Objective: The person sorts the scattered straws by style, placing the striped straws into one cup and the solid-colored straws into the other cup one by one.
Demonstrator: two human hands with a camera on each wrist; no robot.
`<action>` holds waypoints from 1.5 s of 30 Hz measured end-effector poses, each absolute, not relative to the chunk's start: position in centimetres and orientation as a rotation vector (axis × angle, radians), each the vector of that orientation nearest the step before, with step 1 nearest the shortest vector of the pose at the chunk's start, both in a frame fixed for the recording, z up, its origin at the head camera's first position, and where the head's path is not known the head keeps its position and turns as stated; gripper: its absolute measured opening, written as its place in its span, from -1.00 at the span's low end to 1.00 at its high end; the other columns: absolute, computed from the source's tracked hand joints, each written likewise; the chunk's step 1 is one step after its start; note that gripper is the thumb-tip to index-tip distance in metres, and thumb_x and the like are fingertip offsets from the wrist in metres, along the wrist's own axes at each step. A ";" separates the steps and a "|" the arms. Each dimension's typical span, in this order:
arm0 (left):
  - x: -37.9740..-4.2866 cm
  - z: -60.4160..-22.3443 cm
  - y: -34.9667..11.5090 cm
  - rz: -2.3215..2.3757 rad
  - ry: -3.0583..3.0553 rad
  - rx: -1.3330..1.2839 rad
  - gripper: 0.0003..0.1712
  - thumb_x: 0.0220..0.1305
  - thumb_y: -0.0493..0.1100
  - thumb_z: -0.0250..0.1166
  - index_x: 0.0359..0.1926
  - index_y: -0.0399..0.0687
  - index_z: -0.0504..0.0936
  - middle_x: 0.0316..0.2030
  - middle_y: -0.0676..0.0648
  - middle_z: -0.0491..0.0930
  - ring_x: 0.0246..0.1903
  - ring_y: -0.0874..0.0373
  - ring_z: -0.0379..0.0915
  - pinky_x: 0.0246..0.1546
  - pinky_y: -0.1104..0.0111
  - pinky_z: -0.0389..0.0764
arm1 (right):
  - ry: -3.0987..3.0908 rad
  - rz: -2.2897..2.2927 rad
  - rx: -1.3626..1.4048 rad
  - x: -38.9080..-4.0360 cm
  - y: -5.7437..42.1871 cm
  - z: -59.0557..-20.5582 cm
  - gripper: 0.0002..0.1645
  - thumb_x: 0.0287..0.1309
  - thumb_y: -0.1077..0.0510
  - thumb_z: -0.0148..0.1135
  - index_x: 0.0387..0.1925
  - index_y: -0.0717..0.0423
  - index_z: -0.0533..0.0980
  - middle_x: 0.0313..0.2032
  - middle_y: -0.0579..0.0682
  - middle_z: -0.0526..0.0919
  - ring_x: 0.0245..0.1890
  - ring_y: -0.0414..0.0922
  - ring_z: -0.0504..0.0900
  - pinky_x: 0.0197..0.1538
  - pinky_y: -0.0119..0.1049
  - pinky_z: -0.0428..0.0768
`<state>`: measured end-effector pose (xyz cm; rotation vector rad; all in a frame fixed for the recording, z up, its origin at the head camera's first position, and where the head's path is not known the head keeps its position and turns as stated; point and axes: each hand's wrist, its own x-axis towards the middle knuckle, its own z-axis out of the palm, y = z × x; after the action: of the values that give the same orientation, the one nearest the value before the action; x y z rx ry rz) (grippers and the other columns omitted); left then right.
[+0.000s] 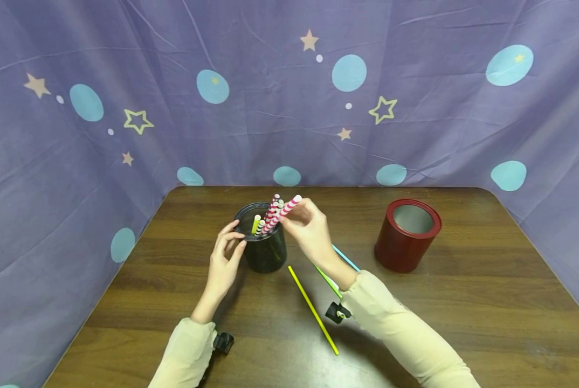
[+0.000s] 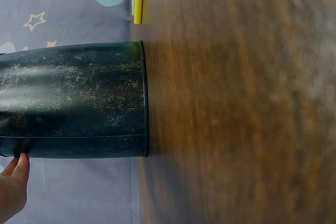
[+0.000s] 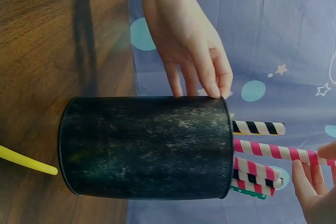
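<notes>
A black can stands upright on the table, holding several paper straws: striped pink-and-white, black-and-white ones and a yellow one. My left hand touches its left side at the rim, fingertips resting there rather than wrapped round; in the right wrist view, the left hand's fingers reach down to the can wall. Between thumb and fingers, my right hand pinches a pink-and-white striped straw, tilted up to the right, its lower end hidden inside the can.
A yellow straw lies on the wooden table in front of the black can. Under the right forearm are a green straw and a blue straw, both partly covered. An upright red can stands to the right. A patterned curtain hangs behind.
</notes>
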<state>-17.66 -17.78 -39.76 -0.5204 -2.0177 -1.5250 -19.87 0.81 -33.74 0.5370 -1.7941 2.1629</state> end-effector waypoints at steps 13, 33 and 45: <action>-17.7 -39.9 -17.8 -1.542 -2.025 -0.508 -0.85 0.11 -0.53 0.07 -0.24 -0.51 0.38 0.09 -0.40 0.25 0.12 -0.20 0.15 0.12 0.37 0.30 | -1.858 2.192 0.561 -20.3 -0.2 -34.9 -0.75 -0.09 0.50 0.16 -0.28 0.46 0.37 -0.28 0.36 0.54 -0.22 0.05 0.55 -0.14 -0.28 0.57; -17.5 -39.6 -17.6 -1.504 -2.018 -0.511 -0.85 0.09 -0.56 0.07 -0.25 -0.54 0.39 0.09 -0.44 0.25 0.12 -0.25 0.14 0.11 0.43 0.31 | -1.996 2.129 0.615 -18.6 1.4 -33.9 -0.72 -0.08 0.48 0.18 -0.23 0.45 0.41 -0.28 0.38 0.54 -0.20 0.15 0.54 -0.13 -0.27 0.56; -16.7 -39.2 -16.9 -1.419 -1.991 -0.408 -0.71 0.06 -0.55 0.11 -0.12 -0.54 0.38 0.08 -0.44 0.27 0.10 -0.24 0.18 0.14 0.25 0.29 | -2.058 1.991 0.686 -18.6 5.0 -35.2 -0.75 -0.06 0.40 0.23 -0.25 0.32 0.47 -0.30 0.18 0.59 -0.23 -0.02 0.57 -0.10 -0.09 0.53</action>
<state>-16.72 -16.91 -39.17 -0.4076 -1.9907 -1.4193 -18.58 4.98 -35.21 0.6864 -2.0581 1.9911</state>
